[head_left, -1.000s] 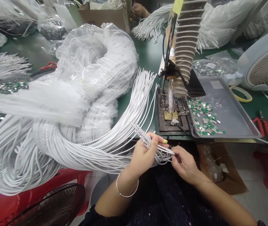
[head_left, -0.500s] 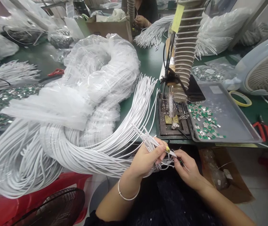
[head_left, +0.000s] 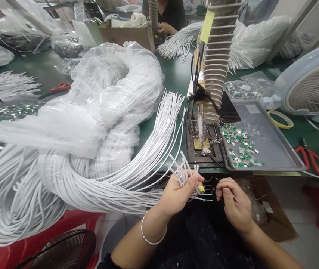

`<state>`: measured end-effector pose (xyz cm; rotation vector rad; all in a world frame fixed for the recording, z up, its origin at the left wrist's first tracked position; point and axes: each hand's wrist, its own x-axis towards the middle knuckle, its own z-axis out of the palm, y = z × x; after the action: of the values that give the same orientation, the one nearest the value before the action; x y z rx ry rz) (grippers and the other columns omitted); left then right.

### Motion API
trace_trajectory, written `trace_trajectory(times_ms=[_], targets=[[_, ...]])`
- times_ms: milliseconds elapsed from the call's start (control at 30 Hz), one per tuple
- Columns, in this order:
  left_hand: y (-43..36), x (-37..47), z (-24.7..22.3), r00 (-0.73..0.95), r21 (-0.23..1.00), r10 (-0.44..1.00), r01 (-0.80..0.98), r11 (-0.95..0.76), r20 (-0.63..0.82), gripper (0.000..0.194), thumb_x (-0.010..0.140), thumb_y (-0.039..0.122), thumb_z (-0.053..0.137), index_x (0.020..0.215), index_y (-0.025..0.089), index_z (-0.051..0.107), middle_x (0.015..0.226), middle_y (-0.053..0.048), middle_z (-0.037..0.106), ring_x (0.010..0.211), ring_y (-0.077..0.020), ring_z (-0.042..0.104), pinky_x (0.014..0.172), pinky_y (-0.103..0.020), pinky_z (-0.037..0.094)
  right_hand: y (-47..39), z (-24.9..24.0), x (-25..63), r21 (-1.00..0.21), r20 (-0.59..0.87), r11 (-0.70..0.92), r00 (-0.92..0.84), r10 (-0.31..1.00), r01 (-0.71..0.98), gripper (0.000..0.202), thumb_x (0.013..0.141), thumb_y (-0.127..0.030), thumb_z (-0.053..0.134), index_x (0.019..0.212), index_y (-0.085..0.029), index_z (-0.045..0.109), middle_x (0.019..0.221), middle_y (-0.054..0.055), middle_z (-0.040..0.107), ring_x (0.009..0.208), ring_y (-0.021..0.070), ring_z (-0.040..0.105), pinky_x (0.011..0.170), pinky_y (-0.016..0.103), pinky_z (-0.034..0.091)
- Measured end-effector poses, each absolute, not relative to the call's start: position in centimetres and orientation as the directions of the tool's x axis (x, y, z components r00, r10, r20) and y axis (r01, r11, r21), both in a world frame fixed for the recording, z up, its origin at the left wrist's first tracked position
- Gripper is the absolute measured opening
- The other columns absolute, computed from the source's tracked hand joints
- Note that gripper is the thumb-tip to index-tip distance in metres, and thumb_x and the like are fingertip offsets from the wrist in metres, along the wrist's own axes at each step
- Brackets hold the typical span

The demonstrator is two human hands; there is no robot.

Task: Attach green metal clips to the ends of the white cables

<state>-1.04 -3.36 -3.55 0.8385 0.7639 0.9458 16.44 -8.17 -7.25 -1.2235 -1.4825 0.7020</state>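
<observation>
My left hand [head_left: 180,192] is closed around a bunch of white cables [head_left: 183,172], whose cut ends stick up above the fingers. A yellow cover [head_left: 201,189] shows at one of its fingertips. To the right and apart from it, my right hand [head_left: 234,200] is closed on a thin wire [head_left: 235,198], which pokes out at both sides of the fingers. The long bundle of white cables [head_left: 106,194] runs from the left to my left hand. Above the hands stands a soldering iron [head_left: 201,123], held upright with its tip down over a dark tray.
A grey tray [head_left: 271,149] holds small green-and-silver connector boards [head_left: 243,145]. Red-handled scissors [head_left: 313,158], a tape roll [head_left: 280,119] and a fan [head_left: 313,82] lie to the right. A ribbed hose [head_left: 218,63] hangs behind the iron. Plastic-wrapped cables [head_left: 120,89] cover the left. Another person's hand [head_left: 166,29] is at the back.
My right hand has drawn away to the right from my left hand. The cables in my left hand now point more upright. The view has shifted slightly.
</observation>
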Motion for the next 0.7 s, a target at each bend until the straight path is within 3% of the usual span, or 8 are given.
trace_trajectory(times_ms=[267, 433, 700], targets=[[-3.2, -1.2, -3.0, 0.373, 0.966, 0.922, -0.186, 0.180, -0.100, 0.037, 0.081, 0.050, 0.056, 0.073, 0.015, 0.064, 0.094, -0.009, 0.063, 0.061, -0.0099, 0.048, 0.056, -0.025, 0.039, -7.1, -4.3, 16.0, -0.834, 0.444, 0.411, 0.004, 0.896, 0.368, 0.022, 0.088, -0.010, 0.043, 0.098, -0.021, 0.060, 0.079, 0.003, 0.057, 0.063, 0.0117, 0.056, 0.056, 0.026, 0.049], [-3.2, -0.8, -3.2, 0.476, 0.943, 0.868, -0.200, 0.265, -0.143, 0.039, 0.082, 0.053, 0.053, 0.077, 0.014, 0.058, 0.063, -0.001, 0.052, 0.055, -0.0100, 0.045, 0.055, -0.025, 0.038, -5.8, -2.7, 15.2, -0.825, 0.430, 0.385, 0.017, 0.903, 0.414, 0.019, 0.087, -0.012, 0.048, 0.097, -0.021, 0.060, 0.077, 0.002, 0.056, 0.064, 0.0116, 0.056, 0.056, 0.025, 0.048], [-2.9, -0.9, -3.1, 0.556, 0.992, 0.828, -0.041, 0.115, -0.074, 0.042, 0.087, 0.050, 0.044, 0.061, 0.017, 0.043, 0.058, 0.003, 0.040, 0.054, -0.0096, 0.036, 0.053, -0.024, 0.033, -4.2, -1.1, 14.1, -0.818, 0.394, 0.385, -0.073, 0.916, 0.427, 0.009, 0.085, -0.014, 0.054, 0.088, -0.020, 0.059, 0.078, 0.001, 0.058, 0.071, 0.0106, 0.057, 0.062, 0.021, 0.048]])
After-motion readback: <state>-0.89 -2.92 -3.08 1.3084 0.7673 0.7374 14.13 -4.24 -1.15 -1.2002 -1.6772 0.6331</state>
